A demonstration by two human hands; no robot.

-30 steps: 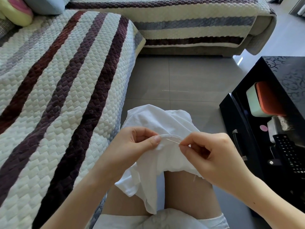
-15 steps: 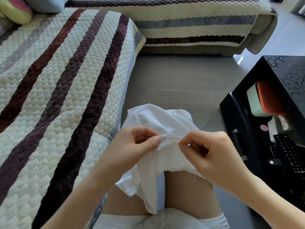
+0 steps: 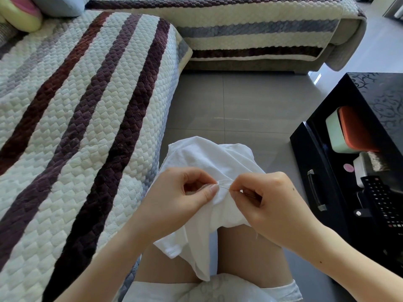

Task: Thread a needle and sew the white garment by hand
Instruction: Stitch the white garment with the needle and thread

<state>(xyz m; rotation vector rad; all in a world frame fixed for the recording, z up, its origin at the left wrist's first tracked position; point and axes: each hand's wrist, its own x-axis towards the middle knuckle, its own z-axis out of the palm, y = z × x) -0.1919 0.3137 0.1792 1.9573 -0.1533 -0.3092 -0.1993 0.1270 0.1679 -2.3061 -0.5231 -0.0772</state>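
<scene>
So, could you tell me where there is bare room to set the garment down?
The sofa cover left of the left hand is bare up to the cushions. The floor between it and the table is free. Crowded: the table's shelf, with box and remote, and the lap, where the right hand holds the needle at the garment.

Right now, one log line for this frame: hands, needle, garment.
phase: stitching | left hand: pinches fold of white garment | right hand: pinches needle, tip at the pinched fold
</scene>
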